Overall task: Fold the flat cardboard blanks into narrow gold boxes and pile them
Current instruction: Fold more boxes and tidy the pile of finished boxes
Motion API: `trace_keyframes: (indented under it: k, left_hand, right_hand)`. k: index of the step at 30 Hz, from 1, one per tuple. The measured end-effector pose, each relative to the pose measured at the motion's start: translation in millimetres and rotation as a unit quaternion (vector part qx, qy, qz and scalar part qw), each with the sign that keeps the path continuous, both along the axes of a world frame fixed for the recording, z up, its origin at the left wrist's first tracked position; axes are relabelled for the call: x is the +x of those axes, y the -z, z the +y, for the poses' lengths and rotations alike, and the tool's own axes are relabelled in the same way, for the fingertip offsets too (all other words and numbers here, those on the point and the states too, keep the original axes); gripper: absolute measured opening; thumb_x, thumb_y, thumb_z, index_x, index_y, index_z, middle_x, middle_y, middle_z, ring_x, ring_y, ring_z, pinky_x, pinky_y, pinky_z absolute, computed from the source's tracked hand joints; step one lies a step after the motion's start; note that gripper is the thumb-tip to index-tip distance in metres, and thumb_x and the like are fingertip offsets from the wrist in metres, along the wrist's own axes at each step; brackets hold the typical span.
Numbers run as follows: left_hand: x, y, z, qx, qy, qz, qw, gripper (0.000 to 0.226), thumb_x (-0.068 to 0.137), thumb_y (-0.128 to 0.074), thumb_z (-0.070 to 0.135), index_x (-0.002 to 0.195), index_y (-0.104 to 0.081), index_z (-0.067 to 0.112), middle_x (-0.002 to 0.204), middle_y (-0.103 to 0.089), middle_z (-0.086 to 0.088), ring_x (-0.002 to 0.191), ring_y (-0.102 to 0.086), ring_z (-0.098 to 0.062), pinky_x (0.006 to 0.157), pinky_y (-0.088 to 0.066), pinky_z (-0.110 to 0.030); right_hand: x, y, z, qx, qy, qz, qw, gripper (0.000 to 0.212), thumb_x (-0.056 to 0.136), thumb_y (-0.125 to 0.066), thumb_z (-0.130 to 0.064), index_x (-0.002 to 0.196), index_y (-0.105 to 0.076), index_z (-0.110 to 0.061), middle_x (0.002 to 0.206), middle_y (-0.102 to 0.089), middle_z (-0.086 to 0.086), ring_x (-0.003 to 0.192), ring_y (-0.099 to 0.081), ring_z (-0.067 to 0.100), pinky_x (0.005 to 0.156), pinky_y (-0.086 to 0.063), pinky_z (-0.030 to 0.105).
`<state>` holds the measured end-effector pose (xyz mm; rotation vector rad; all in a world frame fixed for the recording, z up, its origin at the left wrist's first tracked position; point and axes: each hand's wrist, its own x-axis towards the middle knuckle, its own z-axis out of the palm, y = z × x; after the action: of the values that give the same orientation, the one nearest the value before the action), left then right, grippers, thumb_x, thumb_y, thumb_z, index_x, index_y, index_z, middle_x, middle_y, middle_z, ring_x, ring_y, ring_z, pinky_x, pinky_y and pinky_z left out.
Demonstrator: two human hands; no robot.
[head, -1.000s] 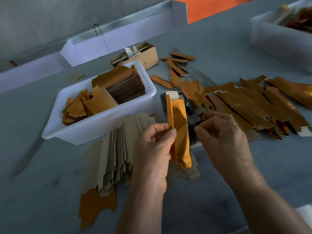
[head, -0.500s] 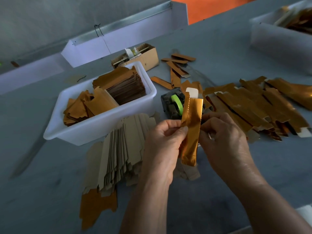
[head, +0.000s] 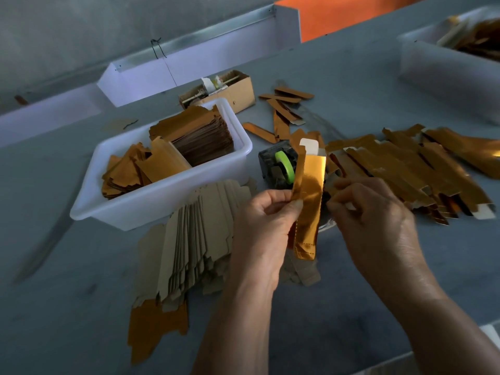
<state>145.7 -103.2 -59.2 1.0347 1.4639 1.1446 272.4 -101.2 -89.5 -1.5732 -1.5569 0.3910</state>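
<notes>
Though the right hand (head: 373, 220) curls beside the gold box (head: 307, 204), what its grip holds is hidden. Left hand (head: 263, 226) pinches the box upright over the desk (head: 81, 307); it has swung right, uncovering the tape dispenser (head: 278, 166). White tub (head: 162, 204) holds stacked blanks (head: 200, 136); a far tub (head: 446, 69), cut off, holds more.

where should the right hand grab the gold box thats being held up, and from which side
By its free right long edge around mid-height, coming in from the right. The gold box stands nearly upright, the left hand already pinches its left edge, and the right hand sits just beside it.
</notes>
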Motion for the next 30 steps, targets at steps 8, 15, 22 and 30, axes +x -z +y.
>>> trace_keyframes:
  k: [8,15,22,30]
  left_hand:
    - [-6,-1,0,-0.014,0.029,-0.025,0.999,0.006,0.085,-0.068,0.017,0.09,-0.069,0.017,0.081,-0.074,0.001,0.072,-0.069,-0.009,0.061,-0.054,-0.02]
    - [-9,-1,-11,0.001,0.048,0.006,0.999,0.006,0.086,-0.067,0.019,0.086,-0.071,0.023,0.078,-0.074,0.004,0.068,-0.07,-0.008,0.055,-0.052,-0.014]
    - [-6,-1,-15,-0.006,0.033,0.034,0.999,0.004,0.086,-0.067,0.02,0.088,-0.071,0.019,0.066,-0.071,0.005,0.046,-0.059,-0.001,0.041,-0.041,-0.012]
    - [-9,-2,-17,-0.012,0.059,0.011,0.998,0.006,0.088,-0.065,0.016,0.091,-0.07,0.018,0.064,-0.068,0.006,0.048,-0.058,-0.001,0.042,-0.04,-0.012]
  right_hand:
    - [10,-26,-13,-0.079,-0.199,0.276,0.937,0.009,0.078,-0.061,-0.018,0.082,-0.068,-0.022,0.078,-0.067,-0.005,0.07,-0.062,0.005,0.058,-0.049,0.013]
    - [5,-23,-3,-0.071,-0.229,0.195,0.951,0.025,0.084,-0.06,-0.009,0.084,-0.069,-0.032,0.079,-0.067,-0.005,0.074,-0.062,0.007,0.059,-0.049,0.015]
    - [-1,-21,0,-0.08,-0.187,0.113,0.973,0.051,0.082,-0.066,-0.015,0.12,-0.046,-0.042,0.082,-0.065,-0.016,0.071,-0.065,0.002,0.059,-0.052,0.02]
    - [-2,-25,-3,-0.098,-0.146,0.129,0.976,0.038,0.079,-0.07,-0.017,0.103,-0.045,-0.035,0.077,-0.066,-0.018,0.065,-0.064,-0.003,0.054,-0.05,0.011]
